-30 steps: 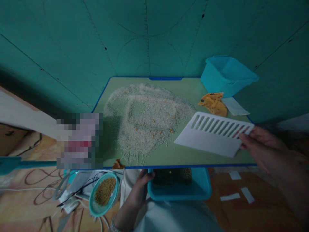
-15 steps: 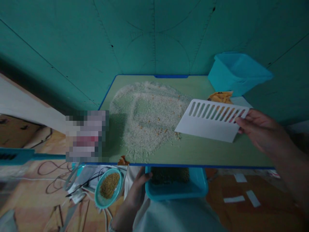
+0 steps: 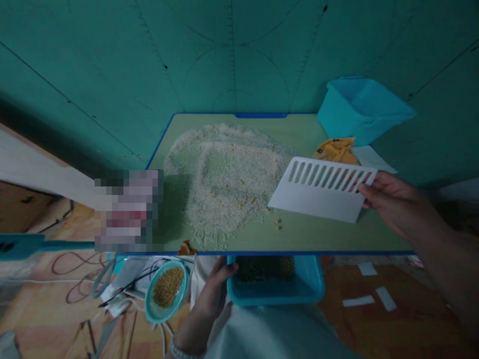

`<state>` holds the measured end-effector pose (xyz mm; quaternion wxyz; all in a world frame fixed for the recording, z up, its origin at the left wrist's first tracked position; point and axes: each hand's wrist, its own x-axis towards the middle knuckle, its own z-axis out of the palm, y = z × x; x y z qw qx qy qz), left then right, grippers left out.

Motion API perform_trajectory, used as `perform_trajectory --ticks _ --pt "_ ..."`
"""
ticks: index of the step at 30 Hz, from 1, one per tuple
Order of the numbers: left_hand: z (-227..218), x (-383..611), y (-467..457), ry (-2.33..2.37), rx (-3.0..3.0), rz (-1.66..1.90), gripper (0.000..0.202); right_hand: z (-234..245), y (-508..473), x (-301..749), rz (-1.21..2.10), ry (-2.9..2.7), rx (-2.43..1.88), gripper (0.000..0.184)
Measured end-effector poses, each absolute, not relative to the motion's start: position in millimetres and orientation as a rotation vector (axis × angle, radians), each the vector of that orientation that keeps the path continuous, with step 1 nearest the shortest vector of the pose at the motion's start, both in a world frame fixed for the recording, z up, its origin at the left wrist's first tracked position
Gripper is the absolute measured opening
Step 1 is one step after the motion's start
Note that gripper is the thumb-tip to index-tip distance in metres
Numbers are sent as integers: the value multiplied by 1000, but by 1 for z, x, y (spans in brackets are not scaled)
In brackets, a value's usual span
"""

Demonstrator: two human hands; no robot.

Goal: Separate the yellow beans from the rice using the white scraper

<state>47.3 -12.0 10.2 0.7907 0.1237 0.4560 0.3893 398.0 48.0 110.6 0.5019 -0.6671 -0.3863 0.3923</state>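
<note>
My right hand (image 3: pixel 398 204) grips the right end of a white slotted scraper (image 3: pixel 322 189), held tilted over the green board (image 3: pixel 329 234). Its left edge sits by a spread of white grains (image 3: pixel 224 179) dotted with yellow bits. A few yellow grains (image 3: pixel 277 224) lie loose just below the scraper. My left hand (image 3: pixel 213 294) clasps the left rim of a blue tub (image 3: pixel 277 289) held under the board's near edge; dark grains fill the tub.
A light blue tub (image 3: pixel 359 109) stands tilted at the board's far right, with an orange wrapper (image 3: pixel 337 149) and a white card (image 3: pixel 370 157) beside it. A round teal bowl (image 3: pixel 164 296) of brown grains and tangled cables (image 3: pixel 82 284) lie on the floor at left.
The scraper has moved from the board's right side up and left to the edge of the grain spread. A few yellow grains now lie apart below it. My left hand keeps the tub.
</note>
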Motion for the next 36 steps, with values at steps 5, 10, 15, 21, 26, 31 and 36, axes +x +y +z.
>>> perform_trajectory --ticks 5,10,15,21,26,31,36 --pt "14 48 -11 973 251 838 38 110 45 392 977 -953 -1603 32" --pt "16 48 -10 973 251 834 36 110 44 390 990 -959 -1608 35" --pt "12 47 -10 971 257 855 40 109 40 388 1017 -1000 -1609 34" --pt "10 45 -12 1004 275 865 39 105 36 385 1080 -1037 -1620 32" --pt "10 43 -11 1046 231 858 46 104 31 384 1118 -1042 -1648 31" --pt "13 46 -11 1013 255 854 40 105 9 376 1198 -998 -1722 28" --pt "11 52 -11 1008 256 823 36 105 -7 368 1319 -890 -1760 33"
